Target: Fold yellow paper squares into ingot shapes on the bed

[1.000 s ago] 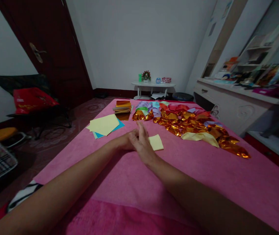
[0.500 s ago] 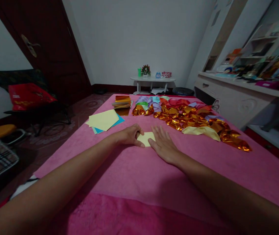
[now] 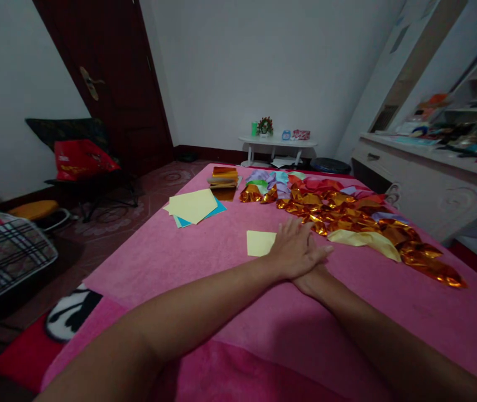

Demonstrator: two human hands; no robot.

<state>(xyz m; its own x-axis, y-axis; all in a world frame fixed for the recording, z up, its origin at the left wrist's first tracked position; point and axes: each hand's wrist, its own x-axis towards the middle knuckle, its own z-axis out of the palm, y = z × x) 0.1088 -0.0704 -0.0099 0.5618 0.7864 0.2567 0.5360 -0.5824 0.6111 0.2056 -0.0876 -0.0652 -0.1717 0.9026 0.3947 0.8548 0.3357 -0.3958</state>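
Observation:
My left hand (image 3: 294, 248) lies across the top of my right hand, palm down, with its fingers stretched and spread. Beneath it, my right hand (image 3: 311, 279) rests flat on the pink cloth (image 3: 221, 290); most of its fingers are covered. A folded piece of pale yellow paper (image 3: 260, 243) sticks out to the left of the hands, and its right part is hidden under them. To the right lies a longer crumpled pale yellow paper piece (image 3: 364, 239), apart from both hands.
Flat yellow sheets (image 3: 194, 205) lie over blue paper (image 3: 218, 209) on the left. Behind them sits a gold foil stack (image 3: 225, 177). Folded gold foil pieces (image 3: 330, 209) and coloured paper ones spread across the right. A dresser (image 3: 422, 173) stands beyond.
My left hand has let go of the paper's left end and moved right, onto my right hand. The view has turned a little to the left.

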